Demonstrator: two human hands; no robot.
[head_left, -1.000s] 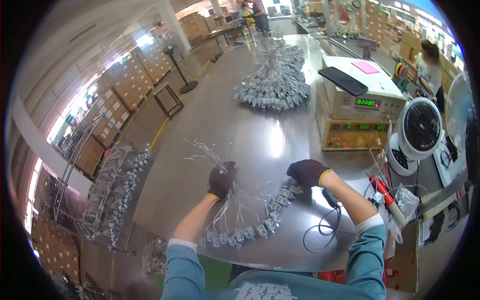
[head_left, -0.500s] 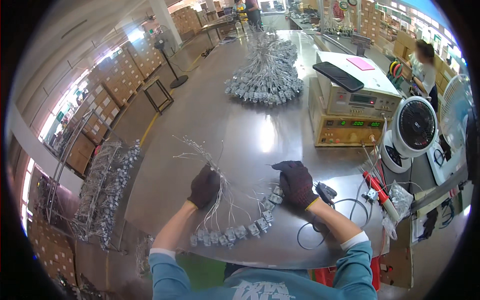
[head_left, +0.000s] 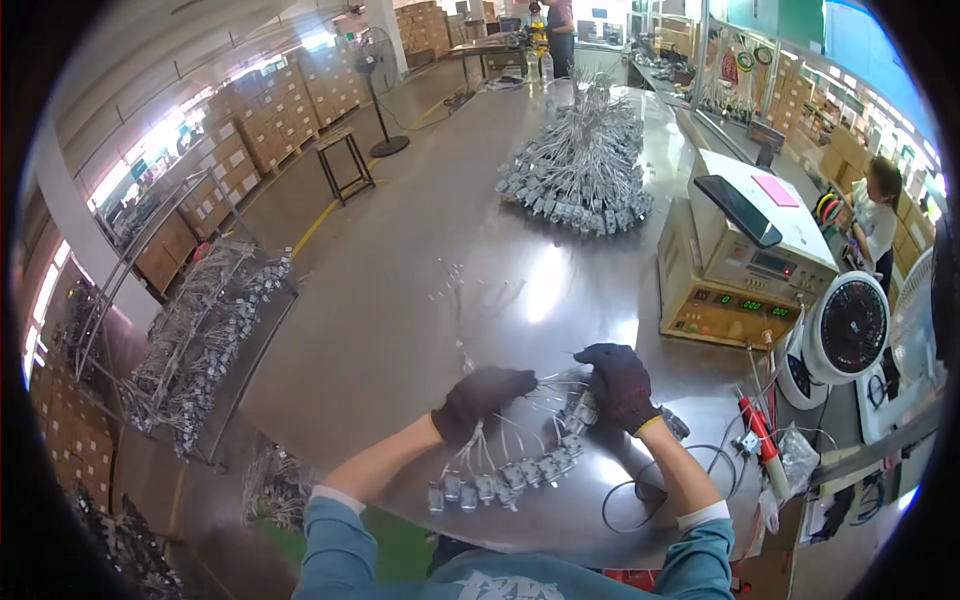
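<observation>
My left hand (head_left: 487,402), in a dark knitted glove, is closed round a bunch of thin pale wires (head_left: 462,352), its fingers pointing right. Loose wire ends stick out blurred beyond it. From the bunch, wires fan to a curved row of small grey metal-cased parts (head_left: 520,475) lying on the table in front of me. My right hand (head_left: 622,385), gloved the same, is at the row's right end with its fingers bent. A thin dark tip pokes out at its fingertips; what it grips is hidden. Several wires stretch between the two hands.
A large heap of similar wired parts (head_left: 580,180) lies farther back on the metal table (head_left: 400,290). On the right stand stacked test instruments (head_left: 745,270) with a phone (head_left: 738,210) on top, a white fan (head_left: 850,325), a red-handled tool (head_left: 762,440) and a black cable (head_left: 625,525).
My left hand has moved right, toward my right hand, carrying the wire bunch along. The bunch now leans lower, and the view has shifted slightly.
</observation>
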